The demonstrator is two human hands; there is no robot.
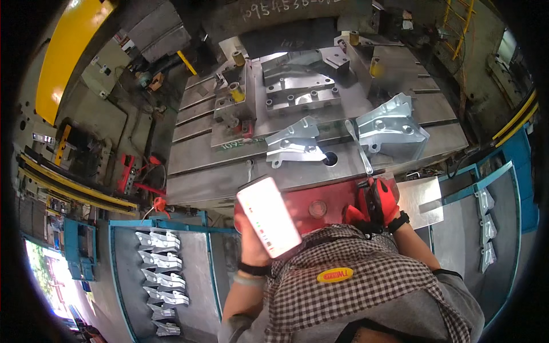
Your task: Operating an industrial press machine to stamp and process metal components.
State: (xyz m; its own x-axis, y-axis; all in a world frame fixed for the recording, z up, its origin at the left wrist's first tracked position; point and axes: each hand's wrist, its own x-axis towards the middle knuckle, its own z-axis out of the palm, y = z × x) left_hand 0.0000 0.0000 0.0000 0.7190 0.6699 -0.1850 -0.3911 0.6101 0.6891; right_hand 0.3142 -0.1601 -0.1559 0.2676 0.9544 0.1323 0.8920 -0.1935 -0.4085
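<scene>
A phone with a bright, washed-out screen lies in my bare left hand, whose fingers wrap its sides. My right hand wears a red and black work glove and rests at the right end of a red panel. Its fingers look curled. Red and black material bunches beside it, and I cannot make out what it holds. Beyond my hands, one formed sheet-metal part lies on the press bed. Farther right lie more shiny formed parts, with a slim metal tool alongside.
A steel die with yellow-topped posts stands at the back of the bed. Left, a blue-framed table carries a row of formed parts. Another table at right holds several more. A pale sheet sits near my right hand.
</scene>
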